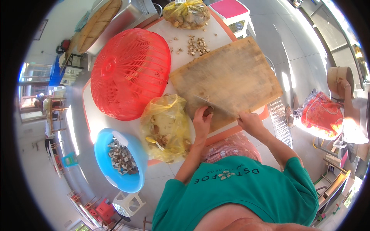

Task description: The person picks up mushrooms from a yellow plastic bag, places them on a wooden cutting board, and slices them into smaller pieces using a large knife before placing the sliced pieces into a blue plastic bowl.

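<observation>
On the near left part of a wooden cutting board (231,72), my left hand (201,118) grips a brown mushroom (208,111). My right hand (251,122) holds the handle end of a knife (218,106), whose blade lies just beyond the mushroom. Whether the blade touches it I cannot tell. Small trimmed bits (207,98) lie beside the blade. Left of my left hand is an open yellow plastic bag (166,127) with mushrooms inside. A light-blue plastic basin (137,156) at the lower left holds many cut mushroom pieces (121,157).
A large red plastic mesh cover (130,72) stands on the table at the left. Mushroom stem pieces (198,46) lie beyond the board, near a full yellow bag (186,14). A stool with a pink seat (228,8) stands behind. At the right, another person's hand (344,83) touches a round wooden container (332,79).
</observation>
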Available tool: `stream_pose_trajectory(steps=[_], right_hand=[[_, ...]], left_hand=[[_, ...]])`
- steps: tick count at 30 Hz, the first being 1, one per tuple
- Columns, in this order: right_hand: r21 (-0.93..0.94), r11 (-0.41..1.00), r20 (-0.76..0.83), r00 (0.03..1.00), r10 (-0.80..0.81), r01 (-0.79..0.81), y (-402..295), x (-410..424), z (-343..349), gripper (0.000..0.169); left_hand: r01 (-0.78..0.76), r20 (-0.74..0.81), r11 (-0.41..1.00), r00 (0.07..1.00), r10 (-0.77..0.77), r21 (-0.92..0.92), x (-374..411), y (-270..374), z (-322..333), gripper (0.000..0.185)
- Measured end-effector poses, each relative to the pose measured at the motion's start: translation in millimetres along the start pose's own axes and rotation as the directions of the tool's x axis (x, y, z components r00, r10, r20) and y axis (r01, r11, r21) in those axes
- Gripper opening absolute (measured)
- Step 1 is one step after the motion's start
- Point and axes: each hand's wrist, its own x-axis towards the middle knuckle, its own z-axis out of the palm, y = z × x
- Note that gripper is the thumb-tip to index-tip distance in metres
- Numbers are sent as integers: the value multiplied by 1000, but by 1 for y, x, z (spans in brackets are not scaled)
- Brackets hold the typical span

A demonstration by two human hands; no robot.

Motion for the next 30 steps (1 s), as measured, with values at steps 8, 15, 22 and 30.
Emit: stream_pose_trajectory(steps=[8, 15, 22, 30], right_hand=[[-55, 992, 125, 987, -102, 109, 34, 20, -47, 16], [-138, 966, 311, 935, -167, 219, 50, 85, -79, 14], [-190, 947, 29, 966, -258, 259, 51, 184, -86, 18], [-135, 920, 219, 916, -336, 369, 32, 178, -101, 16]], left_hand=[[358, 95, 697, 917, -387, -621, -6, -23, -5, 31], [349, 103, 651, 917, -385, -674, -5, -30, -10, 31], [344, 64, 651, 908, -413, -676, -8, -24, -8, 32], [313, 51, 629, 916, -398, -712, -11, -31, -8, 31]])
